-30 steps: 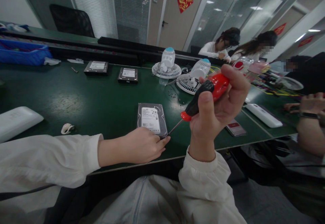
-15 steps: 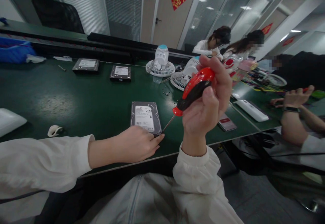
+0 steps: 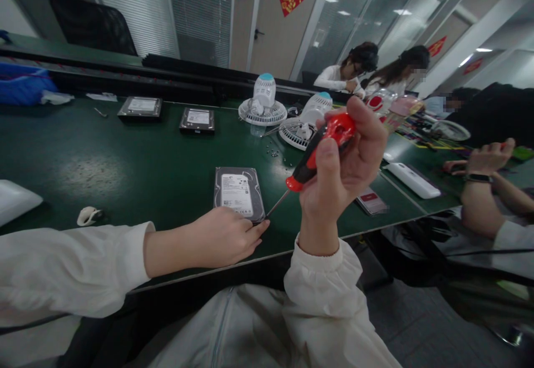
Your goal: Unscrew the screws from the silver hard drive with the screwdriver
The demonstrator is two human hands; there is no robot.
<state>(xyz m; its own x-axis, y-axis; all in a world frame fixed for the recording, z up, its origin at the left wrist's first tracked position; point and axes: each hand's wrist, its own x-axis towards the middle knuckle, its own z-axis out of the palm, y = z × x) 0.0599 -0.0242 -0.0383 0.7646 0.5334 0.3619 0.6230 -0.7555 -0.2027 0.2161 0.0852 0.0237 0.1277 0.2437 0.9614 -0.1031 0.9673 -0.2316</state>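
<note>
A hard drive with a white label lies on the green table in front of me. My left hand grips its near edge, fingers curled and one fingertip close to the near right corner. My right hand is closed around the red and black handle of a screwdriver, thumb along its side. Its thin shaft slants down to the left, the tip at the drive's near right corner. Whether the tip sits in a screw is too small to tell.
Two more hard drives lie toward the back. Two white fans stand behind loose screws. On the right are a phone, a white case and another person's hand. A blue bin is far left.
The screwdriver handle has turned in my right hand, and the thumb has shifted up over it. My left hand and the hard drive have stayed in place.
</note>
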